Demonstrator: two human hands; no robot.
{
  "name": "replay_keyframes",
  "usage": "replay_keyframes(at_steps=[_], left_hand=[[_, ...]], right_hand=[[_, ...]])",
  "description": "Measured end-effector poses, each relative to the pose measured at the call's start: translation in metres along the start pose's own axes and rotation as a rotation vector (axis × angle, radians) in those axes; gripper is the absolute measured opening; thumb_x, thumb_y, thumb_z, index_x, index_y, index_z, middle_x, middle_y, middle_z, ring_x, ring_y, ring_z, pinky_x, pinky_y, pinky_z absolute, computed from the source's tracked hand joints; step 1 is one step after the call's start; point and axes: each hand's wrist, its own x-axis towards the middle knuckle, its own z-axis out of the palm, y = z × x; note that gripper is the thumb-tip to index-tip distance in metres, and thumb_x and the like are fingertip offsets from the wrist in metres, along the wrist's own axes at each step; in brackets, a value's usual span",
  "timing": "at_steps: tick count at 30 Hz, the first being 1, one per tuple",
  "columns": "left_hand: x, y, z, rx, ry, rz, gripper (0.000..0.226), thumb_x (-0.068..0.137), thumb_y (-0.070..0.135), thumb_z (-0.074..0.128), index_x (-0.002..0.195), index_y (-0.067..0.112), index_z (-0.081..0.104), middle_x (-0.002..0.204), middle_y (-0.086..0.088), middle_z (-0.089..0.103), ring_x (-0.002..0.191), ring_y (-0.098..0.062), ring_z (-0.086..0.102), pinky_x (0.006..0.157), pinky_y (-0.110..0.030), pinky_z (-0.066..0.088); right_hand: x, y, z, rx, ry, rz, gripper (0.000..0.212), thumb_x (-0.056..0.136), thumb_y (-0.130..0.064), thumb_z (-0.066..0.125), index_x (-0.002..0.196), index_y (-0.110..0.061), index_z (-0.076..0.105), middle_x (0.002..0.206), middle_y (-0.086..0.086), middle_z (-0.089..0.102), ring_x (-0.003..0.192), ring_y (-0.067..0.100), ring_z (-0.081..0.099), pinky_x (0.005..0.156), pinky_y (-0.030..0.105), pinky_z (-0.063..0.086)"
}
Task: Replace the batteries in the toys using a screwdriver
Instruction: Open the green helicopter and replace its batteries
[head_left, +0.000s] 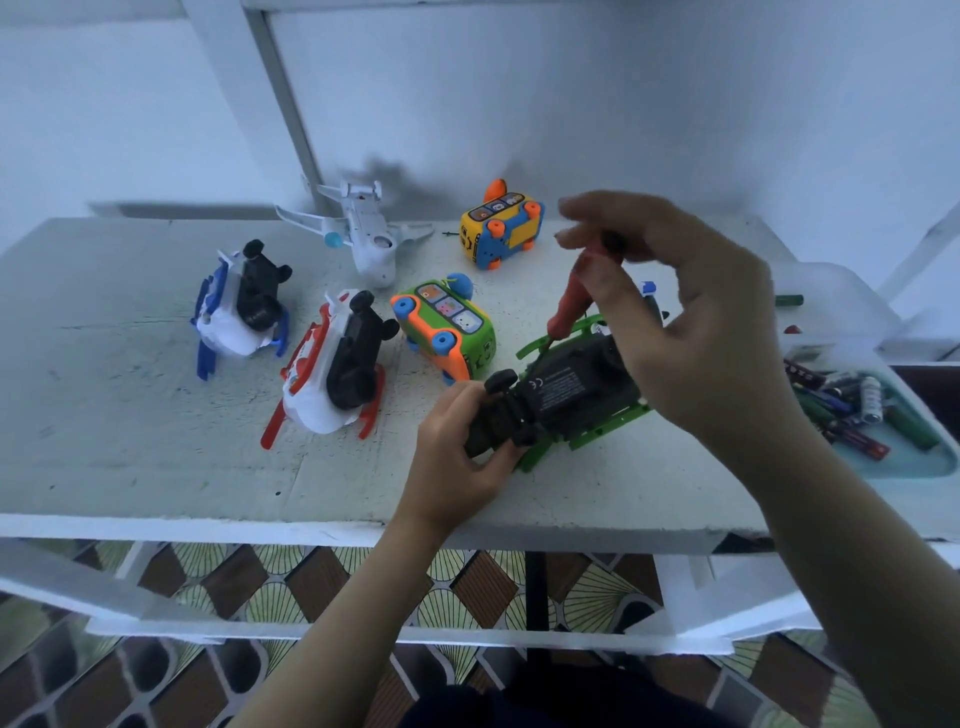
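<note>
Near the lower centre of the frame, on the white worktop (130, 441), the left hand (467, 441) grips one end of an upturned green toy (571, 389), its black underside facing up. At right of centre the right hand (691, 332) pinches the top of an orange screwdriver (576, 296), tilted, its tip down at the toy's underside. At the right edge a tray (914, 465) holds loose batteries (852, 405), while a green bus (447, 327), yellow bus (501, 223), white plane (358, 234) and two helicopters, blue (239, 306) and red (332, 374), lie toward the left.
</note>
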Motion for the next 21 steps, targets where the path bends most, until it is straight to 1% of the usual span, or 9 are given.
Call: replay_keyframes(at_steps=[3,6,9,12,14,16,18,19,21], left_hand=[[-0.001,0.0,0.0,0.013,0.002,0.012,0.034,0.078,0.026,0.067,0.096,-0.002,0.062,0.084,-0.004,0.056,0.073,-0.013,0.049,0.064,-0.012,0.038],[-0.002,0.0,0.0,0.03,0.028,0.024,0.033,0.079,0.026,0.066,0.095,-0.002,0.062,0.084,-0.002,0.056,0.072,-0.01,0.047,0.065,-0.009,0.037],[-0.002,0.002,-0.001,0.04,0.092,0.01,0.03,0.078,0.028,0.067,0.086,0.0,0.059,0.079,0.005,0.05,0.069,-0.002,0.04,0.064,-0.004,0.033],[-0.002,0.001,-0.001,0.065,0.165,-0.012,0.03,0.077,0.031,0.066,0.082,0.003,0.058,0.078,0.008,0.047,0.068,-0.001,0.037,0.062,-0.003,0.031],[-0.003,-0.001,0.0,0.075,0.202,-0.031,0.033,0.077,0.033,0.067,0.083,0.002,0.059,0.078,0.007,0.049,0.068,-0.003,0.039,0.062,-0.003,0.031],[-0.003,-0.002,0.001,0.093,0.234,-0.036,0.034,0.077,0.033,0.067,0.084,0.0,0.06,0.08,0.006,0.05,0.069,-0.003,0.04,0.064,-0.003,0.032],[-0.003,-0.002,0.002,0.113,0.26,-0.034,0.034,0.077,0.032,0.067,0.085,0.0,0.06,0.082,0.006,0.05,0.072,-0.001,0.039,0.067,-0.001,0.033],[-0.003,-0.002,0.002,0.12,0.268,-0.035,0.034,0.077,0.032,0.067,0.086,0.0,0.06,0.083,0.005,0.05,0.073,-0.002,0.04,0.068,-0.001,0.033],[-0.003,-0.004,0.002,0.129,0.275,-0.038,0.034,0.077,0.031,0.067,0.086,-0.001,0.06,0.084,0.005,0.05,0.073,-0.003,0.041,0.068,-0.001,0.033]], right_hand=[[-0.002,-0.002,-0.002,-0.014,-0.086,0.012,0.029,0.093,-0.004,0.047,0.118,-0.009,0.059,0.084,0.0,0.07,0.083,0.011,0.067,0.086,0.028,0.05],[-0.004,-0.003,-0.004,-0.09,-0.157,-0.002,0.032,0.087,-0.01,0.057,0.119,-0.015,0.06,0.087,-0.008,0.067,0.087,0.01,0.065,0.084,0.03,0.051],[-0.005,-0.005,-0.012,-0.162,-0.263,0.014,0.031,0.083,-0.007,0.065,0.111,-0.019,0.059,0.087,-0.01,0.067,0.082,0.009,0.064,0.076,0.021,0.05],[-0.005,-0.007,-0.021,-0.307,-0.338,0.004,0.021,0.08,-0.019,0.069,0.099,-0.019,0.061,0.079,-0.019,0.061,0.076,0.008,0.057,0.071,0.018,0.045],[-0.007,-0.007,-0.023,-0.37,-0.401,0.014,0.019,0.079,-0.026,0.064,0.096,-0.02,0.067,0.075,-0.015,0.062,0.075,0.004,0.055,0.069,0.012,0.044],[-0.011,-0.007,-0.024,-0.355,-0.452,0.043,0.027,0.078,-0.023,0.057,0.1,-0.021,0.072,0.076,-0.015,0.065,0.074,-0.008,0.056,0.067,0.003,0.04],[-0.016,-0.007,-0.026,-0.313,-0.482,0.086,0.031,0.079,-0.019,0.054,0.103,-0.02,0.075,0.078,-0.023,0.062,0.072,-0.022,0.054,0.068,-0.004,0.036],[-0.018,-0.006,-0.027,-0.307,-0.493,0.095,0.029,0.081,-0.017,0.055,0.102,-0.02,0.075,0.077,-0.025,0.061,0.071,-0.023,0.053,0.068,-0.005,0.036],[-0.021,-0.005,-0.028,-0.306,-0.491,0.107,0.023,0.084,-0.011,0.061,0.097,-0.021,0.076,0.078,-0.023,0.066,0.074,-0.019,0.057,0.069,0.0,0.042]])
